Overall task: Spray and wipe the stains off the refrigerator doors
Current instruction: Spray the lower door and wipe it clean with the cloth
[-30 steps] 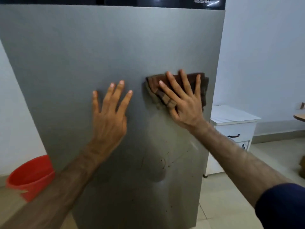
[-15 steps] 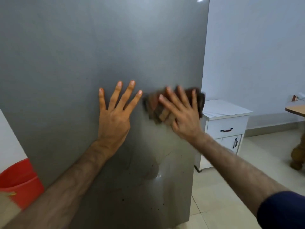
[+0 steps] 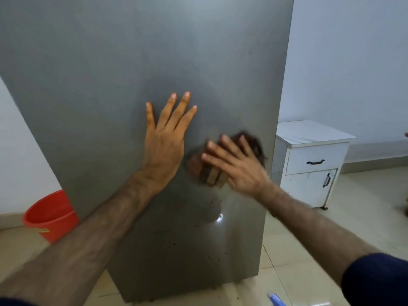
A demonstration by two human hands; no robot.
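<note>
The grey refrigerator door [image 3: 114, 89] fills most of the view. My left hand [image 3: 164, 142] lies flat on it with fingers spread and straight. Just to its right, my right hand [image 3: 237, 166] presses a folded brown cloth [image 3: 212, 173] against the door with straight fingers; both are blurred by motion. Small dark specks [image 3: 217, 258] dot the lower part of the door below the cloth, near a wet-looking patch with a light glint. A blue object [image 3: 274, 299] pokes in at the bottom edge, on the floor.
A red bucket [image 3: 50, 215] stands on the tiled floor left of the refrigerator. A white cabinet [image 3: 309, 164] with a drawer and a small door sits against the wall to the right. Pale floor tiles [image 3: 364, 219] stretch beyond it.
My right hand has slid the cloth down the door towards the specks. The view has dropped with it, and my left hand stays flat on the door.
</note>
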